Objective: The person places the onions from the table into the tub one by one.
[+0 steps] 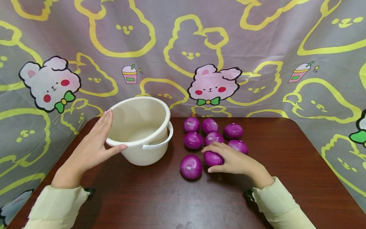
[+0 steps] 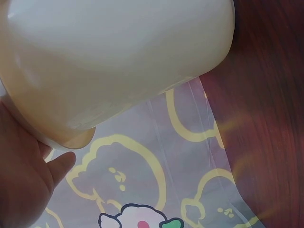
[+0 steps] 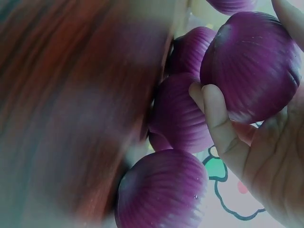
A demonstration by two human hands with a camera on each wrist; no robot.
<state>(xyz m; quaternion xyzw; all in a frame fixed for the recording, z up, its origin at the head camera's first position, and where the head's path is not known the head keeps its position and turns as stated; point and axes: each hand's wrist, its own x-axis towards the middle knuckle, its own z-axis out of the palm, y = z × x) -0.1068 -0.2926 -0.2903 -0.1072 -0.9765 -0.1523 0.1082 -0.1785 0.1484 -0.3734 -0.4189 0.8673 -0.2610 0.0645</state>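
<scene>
On the left of the table stands a cream plastic bucket (image 1: 145,152), tilted, its thin handle hanging on the right side. My left hand (image 1: 91,146) rests on its near-left rim, fingers straight and thumb spread along the edge. The bucket wall (image 2: 123,57) fills much of the left wrist view. My right hand (image 1: 234,159) holds a purple onion (image 1: 213,158) between fingers and thumb, partly covering it in the head view. In the right wrist view this onion (image 3: 251,66) appears raised off the tabletop, with the fingertips curled at its side.
Several more purple onions stand behind and beside the right hand, among them a near one (image 1: 191,167) to its left and a far-right one (image 1: 233,130). The dark wooden table (image 1: 171,197) ends at a cartoon-printed cloth (image 1: 177,57).
</scene>
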